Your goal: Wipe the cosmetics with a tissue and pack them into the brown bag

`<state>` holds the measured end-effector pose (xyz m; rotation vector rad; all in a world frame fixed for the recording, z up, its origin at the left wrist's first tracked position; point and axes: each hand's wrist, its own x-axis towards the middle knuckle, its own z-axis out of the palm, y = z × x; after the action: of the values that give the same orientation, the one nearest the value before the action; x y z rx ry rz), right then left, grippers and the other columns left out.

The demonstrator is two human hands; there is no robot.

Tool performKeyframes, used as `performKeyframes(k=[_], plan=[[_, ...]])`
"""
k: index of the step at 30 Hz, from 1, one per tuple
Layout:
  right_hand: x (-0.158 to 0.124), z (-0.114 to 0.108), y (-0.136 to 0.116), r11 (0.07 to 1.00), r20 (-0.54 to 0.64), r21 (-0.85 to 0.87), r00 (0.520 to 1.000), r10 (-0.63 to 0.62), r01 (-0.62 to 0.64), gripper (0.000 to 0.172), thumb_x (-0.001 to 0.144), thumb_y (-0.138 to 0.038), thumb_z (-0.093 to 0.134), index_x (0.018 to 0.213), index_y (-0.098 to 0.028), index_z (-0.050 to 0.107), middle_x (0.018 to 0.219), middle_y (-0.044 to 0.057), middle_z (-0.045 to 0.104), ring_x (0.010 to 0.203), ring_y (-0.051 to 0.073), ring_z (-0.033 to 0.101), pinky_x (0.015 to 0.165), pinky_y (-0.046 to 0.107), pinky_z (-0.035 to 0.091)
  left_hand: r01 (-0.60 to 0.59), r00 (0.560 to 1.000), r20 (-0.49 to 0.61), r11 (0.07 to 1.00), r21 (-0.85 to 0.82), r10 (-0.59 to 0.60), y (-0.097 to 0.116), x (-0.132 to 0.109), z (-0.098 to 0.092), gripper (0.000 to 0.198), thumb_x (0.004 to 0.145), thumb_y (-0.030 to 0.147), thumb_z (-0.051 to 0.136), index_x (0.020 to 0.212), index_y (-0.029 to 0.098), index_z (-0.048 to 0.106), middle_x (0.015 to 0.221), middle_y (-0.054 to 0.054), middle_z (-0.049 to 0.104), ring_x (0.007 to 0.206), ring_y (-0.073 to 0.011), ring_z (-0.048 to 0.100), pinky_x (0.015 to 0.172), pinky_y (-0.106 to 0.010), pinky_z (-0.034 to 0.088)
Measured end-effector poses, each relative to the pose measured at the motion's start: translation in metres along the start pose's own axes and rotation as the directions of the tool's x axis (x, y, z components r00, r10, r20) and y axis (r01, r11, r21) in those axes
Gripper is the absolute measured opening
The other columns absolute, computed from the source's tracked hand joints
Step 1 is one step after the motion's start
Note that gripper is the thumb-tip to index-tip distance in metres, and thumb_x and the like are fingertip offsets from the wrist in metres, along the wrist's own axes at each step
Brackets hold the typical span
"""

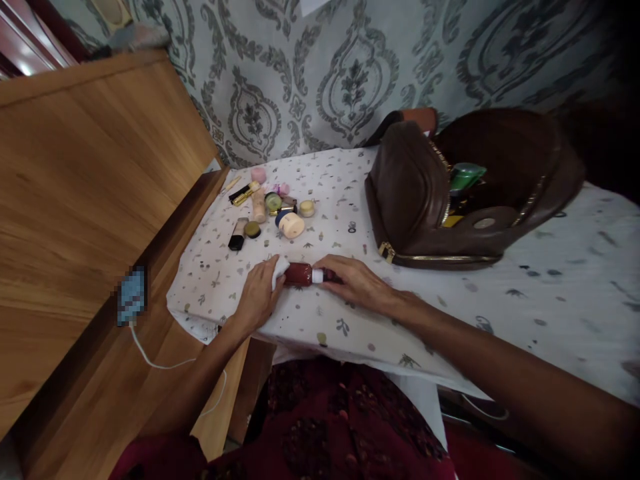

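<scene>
Between left hand (260,290), clutching white cloth (281,269), and right hand (354,283), grasping its end, the red bottle (299,274) looks light, slick, best held mid-body

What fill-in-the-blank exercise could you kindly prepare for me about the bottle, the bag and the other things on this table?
1. The white collar of the dark red bottle is nearer to the ____-hand grip.
2. The soft-looking wad that the left-hand grip holds at the bottle is ____ in colour.
3. The brown bag is not closed but ____.
4. In the picture, the small cosmetics lie to the ____ of the bag.

Missing words: right; white; open; left.
</scene>
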<state>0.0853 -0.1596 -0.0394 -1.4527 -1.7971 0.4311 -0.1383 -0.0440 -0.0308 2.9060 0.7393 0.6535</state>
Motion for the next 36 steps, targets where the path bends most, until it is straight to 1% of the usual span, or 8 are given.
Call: performKeyframes(k=[5,9,15,19,24,27,31,36], plan=[[0.0,-0.001,-0.006,0.991,-0.015,0.114,0.998,0.065,-0.063,0.018,0.087,-0.03,0.059,0.101,-0.018,0.061,0.078,0.002,0.061,0.064,0.014,0.051,0.063,0.027,0.041,-0.104,0.994,0.005,0.969,0.225,0.106,0.027,0.001,0.005,0.048,0.098,0.03,0.043,0.143,0.013,0.037,0.144,-0.023,0.046,0.137,-0.0329,0.04,0.11,-0.054,0.035],[0.003,-0.002,-0.012,0.94,-0.043,0.308,0.985,0.169,-0.148,0.018,0.081,-0.033,0.061,0.092,-0.019,0.057,0.066,-0.004,0.053,0.058,0.011,0.046,0.057,0.024,0.038,-0.219,0.976,0.084,0.931,0.293,0.203,0.041,0.008,0.003,0.052,0.095,0.021,0.044,0.146,0.017,0.033,0.148,-0.02,0.042,0.141,-0.0308,0.036,0.114,-0.055,0.028],[0.008,-0.008,-0.006,0.747,0.035,0.571,0.919,0.392,-0.34,0.036,0.08,-0.054,0.06,0.091,-0.019,0.055,0.06,-0.003,0.056,0.051,0.01,0.046,0.047,0.022,0.032,-0.177,0.982,0.094,0.975,0.135,0.166,0.025,0.026,-0.003,0.054,0.094,0.031,0.052,0.144,0.017,0.036,0.139,-0.02,0.05,0.129,-0.0308,0.049,0.101,-0.047,0.045],[0.01,-0.009,-0.002,0.654,0.066,0.669,0.905,0.42,-0.353,0.045,0.076,-0.059,0.065,0.095,-0.02,0.054,0.064,-0.002,0.06,0.05,0.01,0.048,0.046,0.022,0.033,-0.138,0.987,0.086,0.99,0.01,0.136,0.015,0.035,0.0,0.059,0.095,0.035,0.051,0.147,0.018,0.03,0.136,-0.019,0.051,0.127,-0.0282,0.05,0.101,-0.045,0.047],[0.009,-0.004,0.002,0.703,0.016,0.654,0.934,0.357,-0.28,0.044,0.073,-0.052,0.07,0.096,-0.02,0.05,0.058,-0.008,0.051,0.05,0.008,0.042,0.048,0.021,0.029,-0.198,0.975,0.115,0.977,0.077,0.189,0.029,0.038,0.005,0.07,0.093,0.05,0.051,0.149,0.017,0.027,0.149,-0.023,0.038,0.14,-0.0337,0.036,0.11,-0.056,0.035],[0.007,-0.003,0.004,0.783,-0.063,0.575,0.942,0.331,-0.237,0.037,0.077,-0.047,0.065,0.097,-0.019,0.051,0.057,-0.009,0.046,0.052,0.009,0.04,0.05,0.022,0.03,-0.232,0.964,0.156,0.966,0.115,0.214,0.04,0.038,0.006,0.063,0.095,0.049,0.048,0.149,0.023,0.03,0.155,-0.019,0.032,0.145,-0.0333,0.029,0.113,-0.06,0.028],[0.007,-0.006,0.003,0.867,-0.142,0.452,0.943,0.301,-0.208,0.029,0.079,-0.045,0.063,0.085,-0.018,0.057,0.066,-0.003,0.054,0.061,0.011,0.046,0.057,0.024,0.037,-0.147,0.979,0.149,0.988,0.044,0.139,0.033,0.041,0.008,0.051,0.101,0.04,0.037,0.149,0.023,0.032,0.153,-0.015,0.038,0.144,-0.0274,0.033,0.113,-0.054,0.033],[0.007,-0.006,0.003,0.871,-0.163,0.426,0.925,0.342,-0.246,0.031,0.08,-0.048,0.063,0.089,-0.018,0.058,0.069,-0.002,0.055,0.06,0.012,0.048,0.056,0.024,0.039,-0.035,0.995,0.089,0.996,-0.087,0.043,0.014,0.041,0.01,0.051,0.102,0.036,0.032,0.149,0.017,0.031,0.148,-0.017,0.044,0.138,-0.0248,0.042,0.111,-0.046,0.04]])
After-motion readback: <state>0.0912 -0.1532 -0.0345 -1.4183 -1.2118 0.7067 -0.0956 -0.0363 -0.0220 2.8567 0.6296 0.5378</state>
